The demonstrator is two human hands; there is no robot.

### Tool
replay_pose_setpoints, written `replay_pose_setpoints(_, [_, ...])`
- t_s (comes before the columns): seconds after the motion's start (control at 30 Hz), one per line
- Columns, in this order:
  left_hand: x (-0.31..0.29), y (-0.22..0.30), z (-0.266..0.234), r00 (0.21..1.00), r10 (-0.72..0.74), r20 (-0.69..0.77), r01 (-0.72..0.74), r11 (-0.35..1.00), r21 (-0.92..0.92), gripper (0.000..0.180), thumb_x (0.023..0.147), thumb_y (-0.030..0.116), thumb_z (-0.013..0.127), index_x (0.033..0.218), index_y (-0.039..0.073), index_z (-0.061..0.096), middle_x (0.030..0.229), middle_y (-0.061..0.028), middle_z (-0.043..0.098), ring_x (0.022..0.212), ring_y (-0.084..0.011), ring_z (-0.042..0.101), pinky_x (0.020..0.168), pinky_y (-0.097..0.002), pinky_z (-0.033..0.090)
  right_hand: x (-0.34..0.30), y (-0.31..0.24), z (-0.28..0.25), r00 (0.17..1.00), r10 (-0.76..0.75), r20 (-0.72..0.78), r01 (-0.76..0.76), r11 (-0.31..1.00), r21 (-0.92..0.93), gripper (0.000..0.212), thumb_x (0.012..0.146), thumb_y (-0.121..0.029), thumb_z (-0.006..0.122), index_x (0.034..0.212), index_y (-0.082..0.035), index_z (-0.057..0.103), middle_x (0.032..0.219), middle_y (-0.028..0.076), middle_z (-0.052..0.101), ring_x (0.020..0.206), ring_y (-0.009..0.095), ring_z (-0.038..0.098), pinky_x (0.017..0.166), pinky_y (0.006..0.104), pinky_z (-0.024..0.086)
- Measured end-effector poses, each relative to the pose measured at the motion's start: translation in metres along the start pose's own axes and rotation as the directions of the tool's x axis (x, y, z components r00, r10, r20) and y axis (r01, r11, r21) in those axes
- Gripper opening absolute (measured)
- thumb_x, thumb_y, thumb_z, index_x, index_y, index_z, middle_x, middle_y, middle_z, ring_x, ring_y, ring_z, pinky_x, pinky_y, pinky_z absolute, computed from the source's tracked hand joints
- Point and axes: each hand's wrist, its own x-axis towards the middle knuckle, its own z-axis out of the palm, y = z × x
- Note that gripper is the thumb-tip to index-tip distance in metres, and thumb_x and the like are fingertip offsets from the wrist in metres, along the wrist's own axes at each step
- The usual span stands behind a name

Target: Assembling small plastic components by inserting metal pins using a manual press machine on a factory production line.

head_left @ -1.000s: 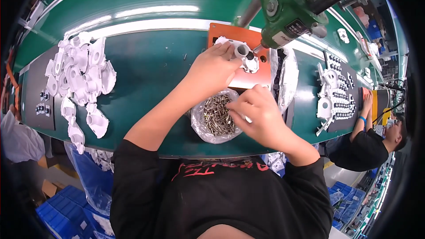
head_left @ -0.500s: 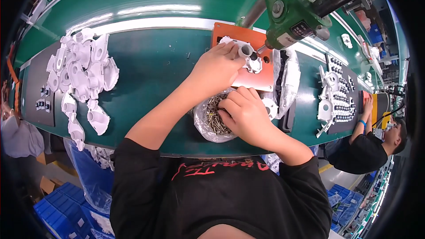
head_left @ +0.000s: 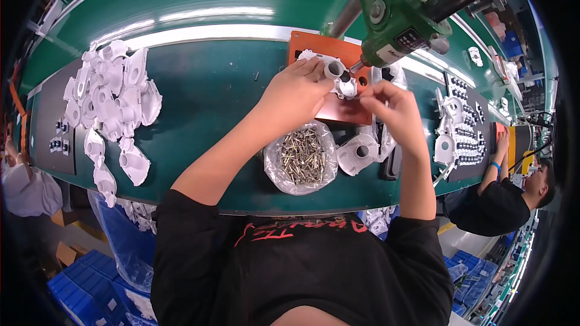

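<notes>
On the left of the green counter a heap of white plastic housings lies loose, seemingly not yet worked, beside a dark tray with a few small black parts. Near the middle, a clear plastic bag of screws sits open and well filled, so by my judgement much fastening remains. The left hand lies curled over a white housing on the orange fixture plate, holding it down. A green powered screwdriver hangs over it with a small dark label on its body, its tip at the housing. The right hand is pinched together just beside the housing, likely on a screw too small to make out. Farther right, more white pieces with black parts stand in rows, possibly finished.
</notes>
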Motion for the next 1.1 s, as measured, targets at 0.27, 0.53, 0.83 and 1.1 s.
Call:
replay_pose_setpoints(0.27, [0.001,-0.001,0.001,1.0,0.003,-0.018,-0.004,1.0,-0.007,0.017,0.074,0.01,0.058,0.087,0.0,0.062,0.105,-0.0219,0.063,0.109,-0.0318,0.057,0.101,-0.0418,0.04,0.054,0.026,-0.016,0.99,-0.138,-0.021,0.129,0.965,-0.228,0.023,0.078,-0.009,0.065,0.095,0.006,0.065,0.084,0.008,0.066,0.075,0.009,0.059,0.069,0.0235,0.048])
replay_pose_setpoints(0.53, [0.002,0.0,0.0,1.0,0.006,0.0,-0.006,1.0,-0.014,0.016,0.074,0.01,0.059,0.086,0.0,0.062,0.106,-0.0224,0.062,0.109,-0.0321,0.057,0.101,-0.0419,0.04,0.066,0.019,-0.019,0.992,-0.077,0.095,0.102,0.949,-0.297,0.014,0.079,0.0,0.065,0.092,0.002,0.06,0.091,0.004,0.063,0.086,0.011,0.059,0.077,0.0253,0.047])
replay_pose_setpoints(0.83, [0.002,0.001,0.0,1.0,-0.003,0.003,0.003,1.0,-0.006,0.018,0.074,0.009,0.059,0.088,-0.001,0.062,0.104,-0.0206,0.063,0.108,-0.032,0.057,0.1,-0.0421,0.04,0.068,0.018,-0.013,0.989,-0.026,0.145,0.066,0.957,-0.283,0.023,0.076,-0.005,0.07,0.096,-0.005,0.058,0.083,-0.003,0.052,0.08,0.006,0.047,0.071,0.0217,0.039])
replay_pose_setpoints(1.1, [0.0,-0.001,-0.001,1.0,0.002,-0.023,-0.002,1.0,-0.012,0.017,0.074,0.008,0.058,0.089,0.0,0.062,0.103,-0.0205,0.063,0.108,-0.0324,0.057,0.1,-0.0421,0.04,0.075,0.026,-0.055,0.984,-0.118,-0.132,0.079,0.959,-0.272,0.026,0.078,-0.003,0.06,0.104,-0.001,0.057,0.085,0.003,0.058,0.073,0.012,0.052,0.064,0.0252,0.041])
